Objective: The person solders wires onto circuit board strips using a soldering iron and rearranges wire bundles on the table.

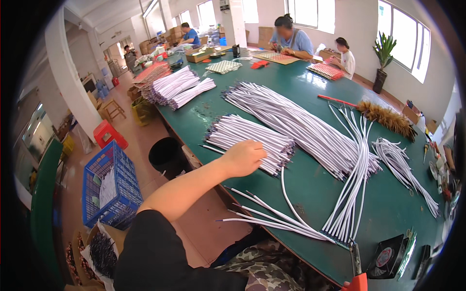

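Observation:
My left hand is curled over a short stack of white cables with dark ends. Its fingers bend down in a pinch, and whatever lies between them is hidden. My right hand does not show. At the lower right edge stands a tool with a red handle and a metal shaft. Next to its tip lie the dark ends of a fan of white cables, spread toward my lap. A taller bunch of cables crosses the table from that tip, and one curved cable runs toward the stack.
The green table also carries a long cable pile, a far-left cable pile, a feather duster and a small black fan. A blue crate and black bin stand left. Several people sit at the far side.

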The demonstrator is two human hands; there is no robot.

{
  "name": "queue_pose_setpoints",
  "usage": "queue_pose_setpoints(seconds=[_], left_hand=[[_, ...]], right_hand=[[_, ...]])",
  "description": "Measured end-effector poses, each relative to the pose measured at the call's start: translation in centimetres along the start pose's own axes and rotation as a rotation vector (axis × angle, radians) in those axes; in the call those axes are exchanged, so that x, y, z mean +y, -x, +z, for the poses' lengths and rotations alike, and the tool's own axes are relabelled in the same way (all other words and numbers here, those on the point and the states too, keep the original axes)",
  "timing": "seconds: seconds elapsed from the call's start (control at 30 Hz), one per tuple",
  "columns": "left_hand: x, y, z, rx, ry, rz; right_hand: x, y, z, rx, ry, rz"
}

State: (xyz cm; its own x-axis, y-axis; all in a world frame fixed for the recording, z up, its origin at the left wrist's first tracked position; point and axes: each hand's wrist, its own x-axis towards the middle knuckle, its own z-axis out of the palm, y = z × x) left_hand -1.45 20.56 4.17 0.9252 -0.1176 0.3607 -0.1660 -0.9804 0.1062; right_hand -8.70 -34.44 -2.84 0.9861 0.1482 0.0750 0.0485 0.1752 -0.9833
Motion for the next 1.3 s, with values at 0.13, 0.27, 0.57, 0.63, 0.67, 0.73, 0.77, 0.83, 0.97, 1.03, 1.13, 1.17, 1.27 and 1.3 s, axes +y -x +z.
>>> queue_pose_setpoints(seconds=[0.13, 0.27, 0.57, 0.63, 0.67, 0.73, 0.77, 0.83, 0.97, 1.03, 1.13, 1.17, 1.27, 1.3], left_hand=[[-0.4, -0.2, 1.2, 0.038, -0.039, 0.168], [-0.9, -2.6, 3.8, 0.163, 0.002, 0.220], [-0.9, -7.4, 5.1, 0.089, 0.059, 0.323], [-1.2, -8.6, 3.6, 0.255, 0.072, 0.268], [-1.3, -9.4, 2.7, 0.353, 0.021, 0.239], [1.1, -10.2, 0.4, 0.344, 0.006, 0.316], [2.4, -10.7, -0.8, 0.339, -0.015, 0.382], [6.3, -10.9, -1.7, 0.356, 0.012, 0.538], [11.8, -9.8, -1.9, 0.094, 0.294, 0.512], [13.2, -9.9, -1.5, -0.009, 0.428, 0.469], [14.6, -10.3, -0.6, -0.124, 0.584, 0.458], [15.0, -10.4, -0.4, -0.135, 0.592, 0.467], [16.2, -10.7, 0.0, -0.238, 0.651, 0.406], [16.5, -10.8, 0.2, -0.254, 0.680, 0.393]], right_hand=[[0.1, -0.1, 0.4, 0.011, -0.015, -0.010], [0.2, -0.7, 0.7, 0.003, -0.031, -0.018], [0.4, -0.3, 0.7, 0.030, -0.003, -0.045], [0.0, -0.3, 1.2, 0.059, -0.003, -0.059], [-0.2, -0.3, 1.2, 0.077, 0.000, -0.073], [0.9, 0.1, 0.0, 0.050, 0.005, -0.081], [1.5, 0.2, -0.5, 0.010, 0.010, -0.088], [1.4, 0.3, -0.6, 0.038, 0.055, -0.081], [2.9, 0.9, -1.6, 0.002, 0.076, -0.072], [3.1, 1.0, -1.9, -0.006, 0.031, -0.105], [2.7, 1.4, -2.0, -0.030, -0.020, -0.153], [2.5, 1.5, -2.1, -0.042, -0.026, -0.169], [2.3, 1.2, -2.4, -0.053, 0.100, -0.274], [2.7, 1.5, -2.5, -0.044, 0.101, -0.266]])
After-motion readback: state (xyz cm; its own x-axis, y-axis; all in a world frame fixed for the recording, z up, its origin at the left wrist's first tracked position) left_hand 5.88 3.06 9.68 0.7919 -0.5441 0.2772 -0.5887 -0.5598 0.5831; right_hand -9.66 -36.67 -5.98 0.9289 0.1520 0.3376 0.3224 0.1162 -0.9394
